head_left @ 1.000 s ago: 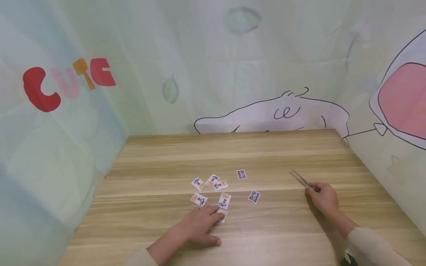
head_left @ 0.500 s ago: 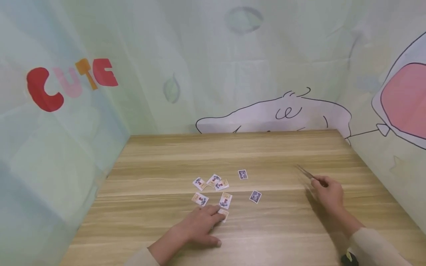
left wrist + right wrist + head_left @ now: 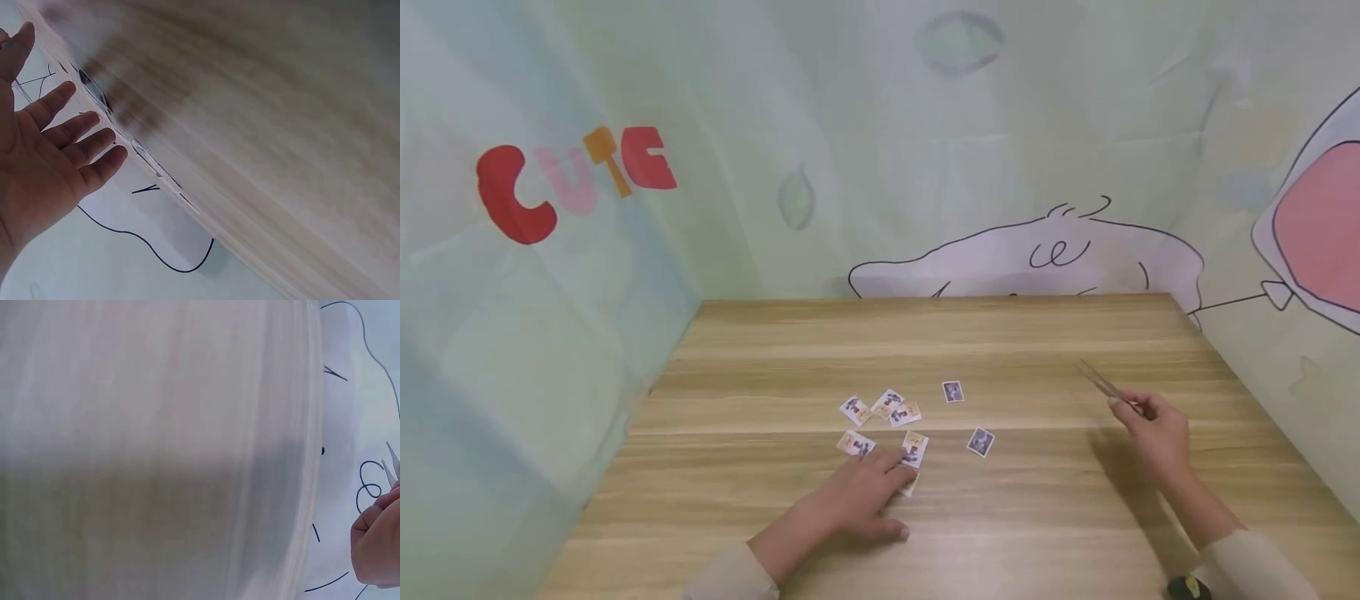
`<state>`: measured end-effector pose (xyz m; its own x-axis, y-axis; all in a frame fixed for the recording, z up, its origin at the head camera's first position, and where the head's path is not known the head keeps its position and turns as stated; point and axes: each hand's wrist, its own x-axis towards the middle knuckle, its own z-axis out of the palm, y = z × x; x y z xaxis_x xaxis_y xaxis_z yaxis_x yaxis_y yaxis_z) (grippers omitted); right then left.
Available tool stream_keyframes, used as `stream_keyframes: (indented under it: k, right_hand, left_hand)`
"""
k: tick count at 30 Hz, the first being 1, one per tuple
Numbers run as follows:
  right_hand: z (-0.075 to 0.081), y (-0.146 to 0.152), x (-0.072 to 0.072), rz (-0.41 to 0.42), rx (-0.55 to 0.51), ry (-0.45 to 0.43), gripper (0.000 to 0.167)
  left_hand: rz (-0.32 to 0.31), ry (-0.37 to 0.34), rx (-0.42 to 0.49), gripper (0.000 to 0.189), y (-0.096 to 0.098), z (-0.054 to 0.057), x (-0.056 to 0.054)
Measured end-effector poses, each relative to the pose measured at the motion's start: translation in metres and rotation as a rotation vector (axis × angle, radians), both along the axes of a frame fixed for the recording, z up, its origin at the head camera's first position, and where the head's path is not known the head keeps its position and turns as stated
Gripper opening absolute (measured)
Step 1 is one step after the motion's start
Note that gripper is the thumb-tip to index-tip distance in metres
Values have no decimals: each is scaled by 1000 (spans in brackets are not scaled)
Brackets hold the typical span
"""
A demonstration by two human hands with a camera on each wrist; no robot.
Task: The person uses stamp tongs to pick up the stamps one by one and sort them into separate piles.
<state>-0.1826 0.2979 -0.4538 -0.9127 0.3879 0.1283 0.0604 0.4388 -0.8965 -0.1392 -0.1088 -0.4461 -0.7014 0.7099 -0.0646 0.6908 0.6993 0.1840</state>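
My right hand (image 3: 1157, 429) holds a pair of slim metal tweezers (image 3: 1101, 383), their tips apart and pointing forward-left above the table. In the right wrist view the tweezers (image 3: 391, 465) show at the right edge. My left hand (image 3: 861, 492) is spread palm down over the nearest stamps, fingers fairly straight in the left wrist view. It partly covers a stamp (image 3: 908, 485) under the fingertips and the lower parts of a pale stamp (image 3: 915, 446) and another stamp (image 3: 854, 442). Whether the fingers touch them I cannot tell. Farther back lie a few more pale stamps (image 3: 855, 409).
Two purple stamps lie apart on the right, one farther back (image 3: 952, 391) and one nearer (image 3: 981, 442). All rest on a wood-grain table (image 3: 1037, 517). Printed cloth (image 3: 880, 167) hangs behind and beside it. A small dark object (image 3: 1187, 587) sits by the right sleeve.
My left hand has shifted slightly forward over the stamps. My right hand has moved a little forward and right with the tweezers. The stamps stay in place while the head view shifts slightly.
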Motion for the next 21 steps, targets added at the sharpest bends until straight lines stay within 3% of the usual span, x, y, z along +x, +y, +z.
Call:
stream_keyframes:
  k: [9,21]
  right_hand:
    - [4,-7,9,60,65,10,35]
    - [1,-22,12,180,99,-36,41]
  left_hand:
    - [23,-63,-25,69,3,1,-3]
    - [13,-45,-14,64,3,2,-4]
